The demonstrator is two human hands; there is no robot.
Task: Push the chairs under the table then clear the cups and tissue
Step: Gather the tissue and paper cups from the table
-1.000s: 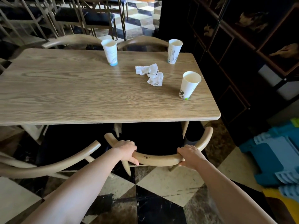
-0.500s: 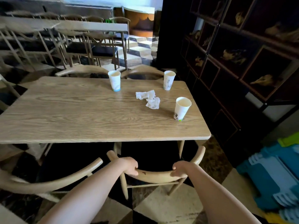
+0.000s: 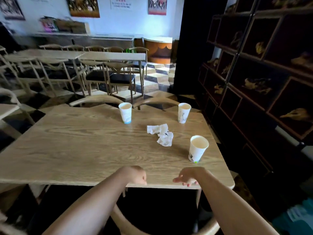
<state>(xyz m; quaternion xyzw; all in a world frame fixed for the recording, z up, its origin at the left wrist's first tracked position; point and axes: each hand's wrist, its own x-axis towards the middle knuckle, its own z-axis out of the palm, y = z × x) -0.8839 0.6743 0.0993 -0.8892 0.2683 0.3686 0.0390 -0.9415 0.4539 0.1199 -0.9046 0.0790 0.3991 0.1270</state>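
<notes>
Three white paper cups stand on the wooden table [image 3: 76,150]: one far centre [image 3: 125,112], one far right [image 3: 184,112], one near right [image 3: 198,148]. Crumpled white tissue [image 3: 160,134] lies between them. My left hand [image 3: 135,175] hovers over the table's front edge with fingers loosely curled, holding nothing. My right hand [image 3: 186,177] hovers beside it, fingers relaxed and spread, also holding nothing. Below my arms, the curved wooden back of the near chair [image 3: 118,216] sits close to the table, its seat hidden beneath.
Two chair backs [image 3: 96,100] [image 3: 155,100] show behind the far edge of the table. A dark display cabinet [image 3: 254,82] lines the right side. Blue plastic stools [image 3: 296,216] sit at lower right. More tables and chairs [image 3: 108,73] fill the room behind.
Both hands have let go of the near chair's back and risen to the table's front edge. The chair now sits further under the table. My view has tilted up.
</notes>
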